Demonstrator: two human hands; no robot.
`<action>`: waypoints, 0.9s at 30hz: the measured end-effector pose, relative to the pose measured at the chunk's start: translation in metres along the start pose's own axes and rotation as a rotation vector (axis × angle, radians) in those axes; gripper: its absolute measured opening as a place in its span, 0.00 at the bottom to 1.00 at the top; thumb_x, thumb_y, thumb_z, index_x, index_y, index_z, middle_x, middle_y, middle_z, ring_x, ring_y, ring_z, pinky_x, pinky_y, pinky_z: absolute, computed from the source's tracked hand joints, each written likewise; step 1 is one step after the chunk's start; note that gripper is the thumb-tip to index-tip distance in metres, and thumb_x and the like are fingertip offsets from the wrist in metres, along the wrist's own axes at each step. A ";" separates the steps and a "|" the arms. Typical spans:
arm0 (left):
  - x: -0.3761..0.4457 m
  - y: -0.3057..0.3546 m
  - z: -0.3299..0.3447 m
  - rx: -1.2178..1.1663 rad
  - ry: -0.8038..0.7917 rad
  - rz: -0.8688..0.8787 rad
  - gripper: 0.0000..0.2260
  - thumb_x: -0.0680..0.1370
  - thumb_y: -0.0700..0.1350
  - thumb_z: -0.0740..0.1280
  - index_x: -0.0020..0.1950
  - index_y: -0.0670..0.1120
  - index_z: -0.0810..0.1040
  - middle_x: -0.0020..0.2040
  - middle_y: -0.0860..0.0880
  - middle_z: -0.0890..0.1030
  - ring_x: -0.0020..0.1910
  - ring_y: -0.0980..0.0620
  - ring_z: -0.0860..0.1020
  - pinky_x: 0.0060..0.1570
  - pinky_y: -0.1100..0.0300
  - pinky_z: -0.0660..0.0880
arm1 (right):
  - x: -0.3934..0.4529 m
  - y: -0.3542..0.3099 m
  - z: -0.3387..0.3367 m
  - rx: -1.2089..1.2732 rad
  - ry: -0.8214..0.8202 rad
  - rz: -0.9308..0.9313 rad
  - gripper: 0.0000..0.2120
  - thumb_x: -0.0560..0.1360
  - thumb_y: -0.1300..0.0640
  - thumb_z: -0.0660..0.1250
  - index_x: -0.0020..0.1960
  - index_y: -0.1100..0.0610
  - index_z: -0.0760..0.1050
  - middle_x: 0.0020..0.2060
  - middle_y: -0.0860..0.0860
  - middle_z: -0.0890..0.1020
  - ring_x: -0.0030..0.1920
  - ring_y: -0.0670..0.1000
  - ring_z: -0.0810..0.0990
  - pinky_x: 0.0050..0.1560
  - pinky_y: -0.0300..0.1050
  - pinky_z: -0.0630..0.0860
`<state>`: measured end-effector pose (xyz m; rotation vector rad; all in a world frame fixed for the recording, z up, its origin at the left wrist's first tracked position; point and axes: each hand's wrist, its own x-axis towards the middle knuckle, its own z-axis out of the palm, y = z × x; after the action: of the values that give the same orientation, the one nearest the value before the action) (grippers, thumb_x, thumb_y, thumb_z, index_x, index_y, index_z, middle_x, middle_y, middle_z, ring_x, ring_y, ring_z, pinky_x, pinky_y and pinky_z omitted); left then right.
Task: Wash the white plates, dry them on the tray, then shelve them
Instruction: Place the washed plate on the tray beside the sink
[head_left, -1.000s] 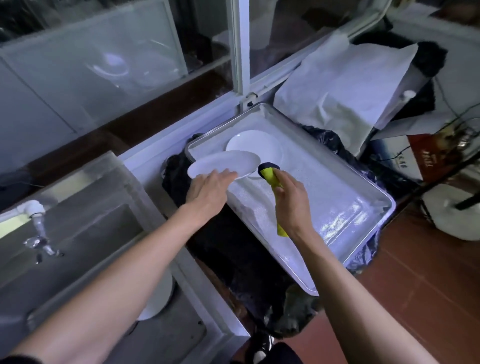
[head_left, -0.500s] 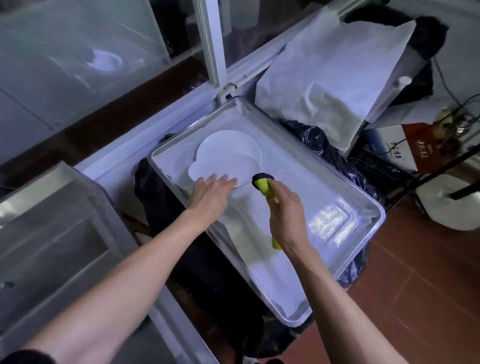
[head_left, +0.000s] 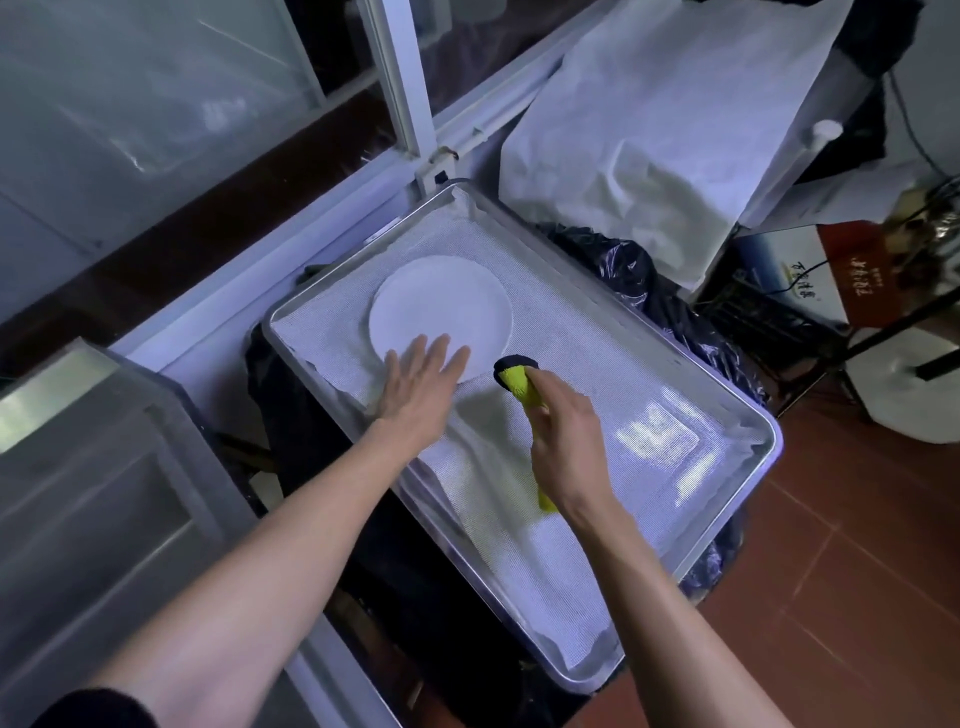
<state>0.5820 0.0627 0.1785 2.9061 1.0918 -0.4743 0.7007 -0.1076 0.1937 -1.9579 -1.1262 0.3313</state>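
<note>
Round white plates (head_left: 441, 304) lie flat as a stack in the rectangular metal tray (head_left: 727, 415), at the tray's 11 o'clock end, resting on the white mesh liner (head_left: 597, 405) that covers the tray floor. How many plates are stacked cannot be told.

Left hand (head_left: 421, 384): fingers straight and spread, tips over the stack's 6 o'clock rim; contact cannot be confirmed.

Right hand (head_left: 566, 441): fingers curled tight round a yellow cloth with dark edge (head_left: 514, 376), held just beside the stack at its 4 o'clock. A crumpled white sheet (head_left: 649, 130) lies beyond the tray at 1 o'clock.
</note>
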 end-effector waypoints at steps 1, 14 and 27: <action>0.001 -0.001 0.003 -0.001 0.005 -0.002 0.43 0.75 0.32 0.66 0.83 0.52 0.47 0.83 0.45 0.47 0.81 0.38 0.47 0.76 0.33 0.52 | -0.001 0.002 0.000 0.006 -0.004 0.000 0.16 0.82 0.64 0.62 0.63 0.46 0.74 0.50 0.42 0.79 0.46 0.55 0.75 0.51 0.54 0.75; 0.019 -0.006 0.008 0.005 0.000 -0.013 0.32 0.83 0.47 0.60 0.82 0.55 0.47 0.83 0.46 0.47 0.81 0.39 0.46 0.73 0.29 0.50 | -0.005 0.010 -0.001 0.002 0.008 0.012 0.15 0.78 0.68 0.63 0.57 0.50 0.76 0.44 0.43 0.76 0.42 0.53 0.71 0.45 0.52 0.72; -0.066 -0.021 -0.009 -0.125 0.101 -0.022 0.19 0.83 0.48 0.56 0.75 0.48 0.68 0.74 0.46 0.69 0.75 0.46 0.61 0.72 0.42 0.60 | 0.001 -0.036 0.018 -0.019 -0.047 -0.055 0.23 0.77 0.69 0.60 0.63 0.46 0.74 0.52 0.41 0.78 0.45 0.59 0.73 0.46 0.54 0.75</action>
<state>0.5237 0.0373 0.2080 2.8393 1.1217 -0.2526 0.6695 -0.0876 0.2105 -1.9406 -1.2151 0.3395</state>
